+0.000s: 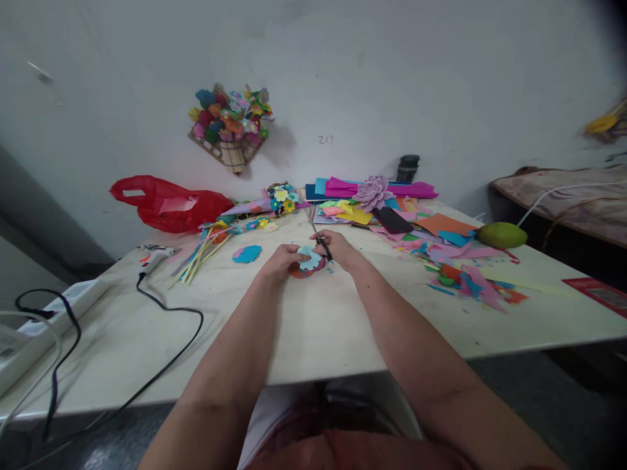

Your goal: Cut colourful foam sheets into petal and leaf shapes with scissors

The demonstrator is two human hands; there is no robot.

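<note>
My left hand (pixel 285 258) pinches a light blue scalloped paper piece (pixel 308 260) over the middle of the table. An orange piece (pixel 300 271) and a dark pink one show just beneath it; I cannot tell if they are held too. In my right hand (pixel 339 248) is a pair of scissors (pixel 322 243), fingers closed around the dark handles. The blades point away from me, beside the paper. Tiny blue scraps lie by my right hand. To the left, a blue scalloped paper cutout (pixel 247 254) lies flat with a pink one partly under it.
A glue gun (pixel 155 258) with a black cord lies left, near a white power strip (pixel 63 310). Behind are paper flowers (pixel 283 198) and a red plastic bag (pixel 171 205). Paper scraps (pixel 477 284), a dark phone (pixel 392 220) and a green fruit (pixel 502 235) occupy the right.
</note>
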